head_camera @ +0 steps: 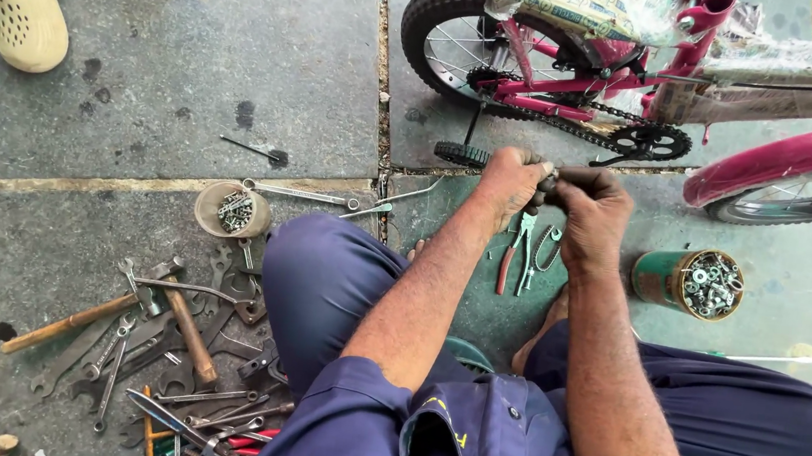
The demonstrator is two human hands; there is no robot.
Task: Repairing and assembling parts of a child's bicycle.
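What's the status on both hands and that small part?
Left hand and right hand both pinching small dark part. Pliers on floor beneath. Pink bicycle ahead.

The scene is being lit evenly by soft, bright daylight, only faint shadows are being cast, glare is being thrown off the plastic wrapping (591, 1), and the edges are being slightly bent.

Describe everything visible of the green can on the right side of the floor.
The green can is a small round container, seemingly metal, with a dark green side and a yellowish rim. It lies tilted on the stone floor, its open mouth turned toward the camera, and is filled with silvery nuts, washers and bolts. It sits just right of the right hand, apart from it, below the pink bicycle. Nothing touches it but the floor.
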